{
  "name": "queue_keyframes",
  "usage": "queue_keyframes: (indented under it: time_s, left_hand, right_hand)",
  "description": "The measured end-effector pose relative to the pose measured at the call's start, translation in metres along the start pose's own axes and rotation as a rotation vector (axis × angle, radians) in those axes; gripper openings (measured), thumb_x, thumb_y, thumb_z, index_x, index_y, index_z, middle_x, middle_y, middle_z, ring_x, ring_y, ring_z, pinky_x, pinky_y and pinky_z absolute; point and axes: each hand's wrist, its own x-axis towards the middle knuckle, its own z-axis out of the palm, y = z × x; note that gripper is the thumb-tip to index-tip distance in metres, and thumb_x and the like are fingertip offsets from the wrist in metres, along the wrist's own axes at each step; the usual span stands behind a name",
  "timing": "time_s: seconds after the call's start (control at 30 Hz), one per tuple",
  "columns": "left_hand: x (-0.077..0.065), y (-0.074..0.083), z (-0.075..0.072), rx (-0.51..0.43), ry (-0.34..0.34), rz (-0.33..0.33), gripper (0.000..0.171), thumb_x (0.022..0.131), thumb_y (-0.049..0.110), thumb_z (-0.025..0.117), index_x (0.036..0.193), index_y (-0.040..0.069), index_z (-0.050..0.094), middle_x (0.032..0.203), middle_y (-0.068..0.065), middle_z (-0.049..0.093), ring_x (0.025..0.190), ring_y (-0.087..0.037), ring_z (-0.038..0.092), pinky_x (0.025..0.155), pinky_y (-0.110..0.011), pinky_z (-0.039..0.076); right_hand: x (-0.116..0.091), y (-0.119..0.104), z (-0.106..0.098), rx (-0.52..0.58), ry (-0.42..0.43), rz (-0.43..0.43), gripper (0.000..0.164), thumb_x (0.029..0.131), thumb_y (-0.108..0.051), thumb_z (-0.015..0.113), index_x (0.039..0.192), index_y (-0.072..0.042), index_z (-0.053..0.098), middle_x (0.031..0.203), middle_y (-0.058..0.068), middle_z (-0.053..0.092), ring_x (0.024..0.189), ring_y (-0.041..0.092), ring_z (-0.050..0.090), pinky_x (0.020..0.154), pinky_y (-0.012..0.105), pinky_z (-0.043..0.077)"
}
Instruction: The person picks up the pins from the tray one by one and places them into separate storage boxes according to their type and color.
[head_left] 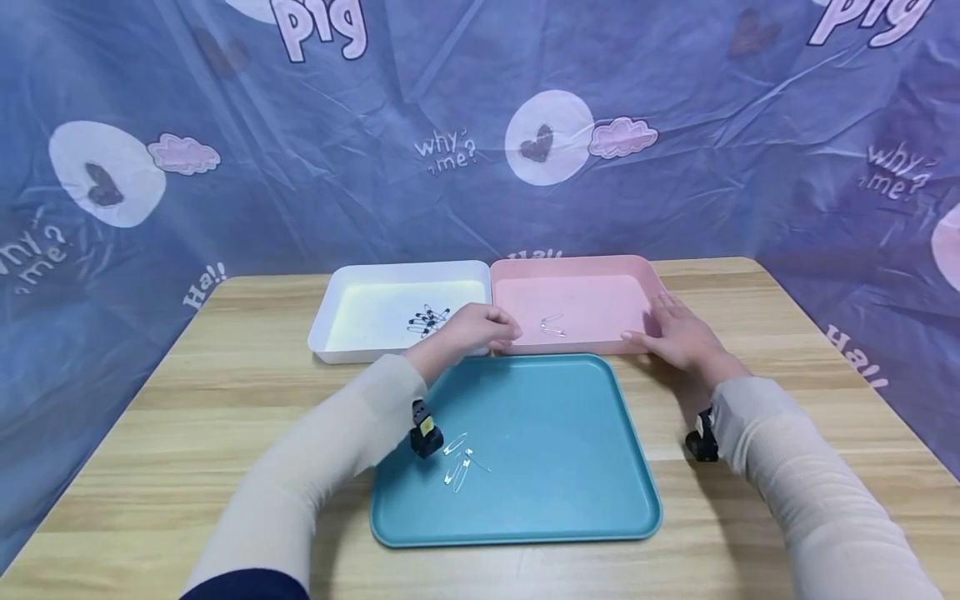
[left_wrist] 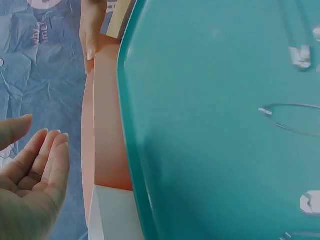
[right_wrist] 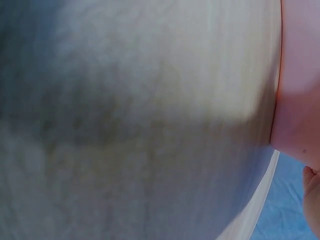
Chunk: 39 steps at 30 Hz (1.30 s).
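Observation:
My left hand [head_left: 474,327] hovers over the near edge where the white tray meets the pink tray. Its fingers are loosely bent, and the left wrist view shows a gap between thumb and fingers [left_wrist: 52,157] with nothing held. My right hand [head_left: 682,335] rests against the near right corner of the pink tray [head_left: 585,287], thumb by the front rim and fingers along the right side. A pair of silver safety pins [head_left: 552,326] lies in the pink tray. Several black safety pins [head_left: 427,319] are heaped in the white tray [head_left: 367,321].
A teal tray [head_left: 555,450] sits in front of the two shallow trays, with several silver safety pins [head_left: 459,471] on its left part. All stand on a wooden table [head_left: 225,400]. A blue printed cloth [head_left: 337,183] hangs behind the table.

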Motion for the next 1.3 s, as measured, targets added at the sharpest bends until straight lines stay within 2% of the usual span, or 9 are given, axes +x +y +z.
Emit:
queue_keyframes:
  time_s: [0.27,0.5,0.83,1.13,1.3]
  left_hand:
    - [-0.025,-0.013,-0.012,-0.074,-0.078,0.032,0.02,0.08,0.014,0.062,0.095,0.001,0.062,0.089,-0.007,0.061,0.089,-0.024,0.057,0.079,-0.031,0.046]
    - [-0.037,-0.029,-0.021,-0.055,-0.075,0.02,0.023,0.079,0.016,0.062,0.098,0.003,0.062,0.09,-0.005,0.061,0.087,-0.02,0.057,0.08,-0.032,0.045]
    - [-0.059,-0.05,-0.037,-0.079,-0.066,0.037,0.025,0.079,0.014,0.061,0.099,-0.002,0.059,0.091,-0.007,0.059,0.09,-0.025,0.056,0.079,-0.031,0.046]
    - [-0.076,-0.064,-0.052,-0.077,-0.043,-0.012,0.03,0.079,0.014,0.061,0.104,-0.003,0.057,0.094,-0.005,0.059,0.089,-0.02,0.056,0.082,-0.031,0.044]
    - [-0.083,-0.071,-0.057,-0.092,-0.077,0.031,0.034,0.077,0.011,0.062,0.105,-0.007,0.054,0.089,-0.007,0.058,0.082,-0.018,0.056,0.079,-0.03,0.046]
  right_hand:
    - [-0.001,-0.002,0.0,0.009,0.007,-0.001,0.093,0.081,-0.059,0.04,0.133,0.011,0.008,0.136,0.031,0.004,0.125,0.041,0.002,0.1,0.05,0.006]
    - [-0.003,-0.001,0.001,0.0,0.014,-0.005,0.092,0.081,-0.058,0.039,0.133,0.012,0.008,0.136,0.031,0.003,0.125,0.042,0.003,0.1,0.051,0.006]
    - [-0.003,-0.002,0.003,0.014,0.022,-0.001,0.093,0.081,-0.058,0.04,0.133,0.012,0.009,0.137,0.03,0.003,0.125,0.041,0.002,0.099,0.052,0.007]
    - [-0.001,-0.003,0.003,0.025,0.01,-0.006,0.093,0.081,-0.058,0.041,0.133,0.011,0.006,0.137,0.03,0.001,0.125,0.041,0.001,0.099,0.051,0.005]
    - [-0.001,-0.001,0.002,0.042,0.007,-0.008,0.094,0.081,-0.057,0.042,0.132,0.012,0.006,0.137,0.03,0.001,0.125,0.041,0.0,0.1,0.051,0.004]
